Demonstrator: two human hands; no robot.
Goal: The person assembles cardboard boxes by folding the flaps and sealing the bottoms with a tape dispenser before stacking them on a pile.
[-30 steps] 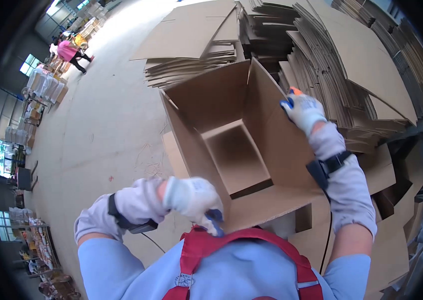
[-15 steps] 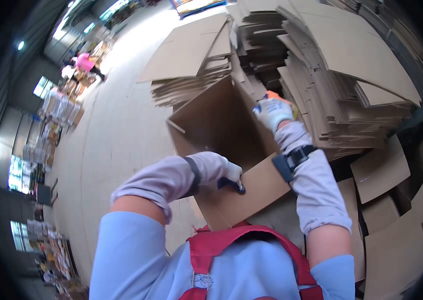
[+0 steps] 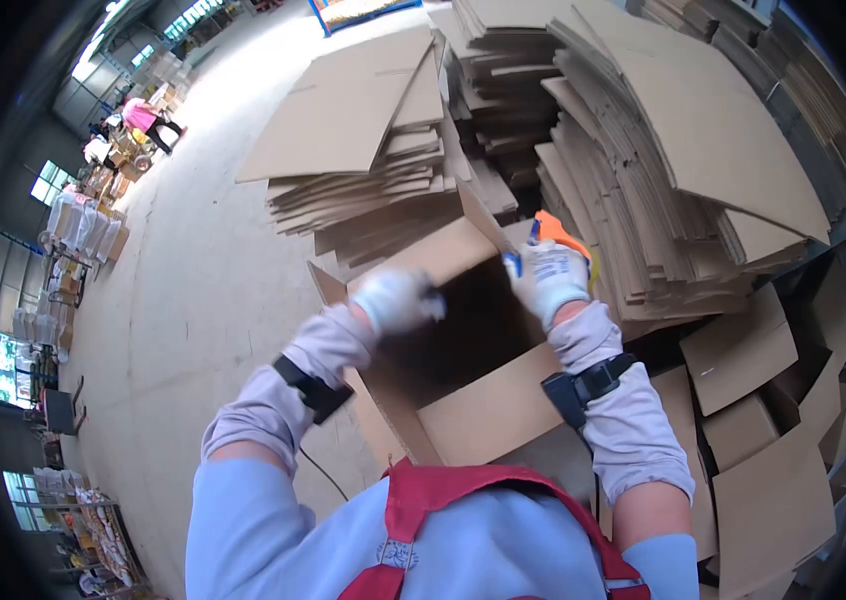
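A cardboard box [image 3: 493,405] stands in front of my body, its top open and its inside dark. The near flap lies folded toward me, and the far flap [image 3: 443,248] leans inward over the opening. My left hand [image 3: 398,300], in a white glove, is at the box's left side by the far flap; motion smears its fingers. At the right edge of the box, my right hand [image 3: 551,278], gloved in white with blue fingertips, is closed around an orange tape dispenser [image 3: 563,234]. The palm hides much of the dispenser.
Flattened cardboard stacks stand beyond the box [image 3: 343,110] and to the right [image 3: 693,110]. Loose cardboard pieces [image 3: 773,500] lie at lower right. A person in pink [image 3: 138,113] bends near goods far left. A blue-framed rack [image 3: 363,12] is at the top.
My left hand has left the near flap and moved up to the far left of the box. The far flap now tilts inward. My right hand keeps the tape dispenser.
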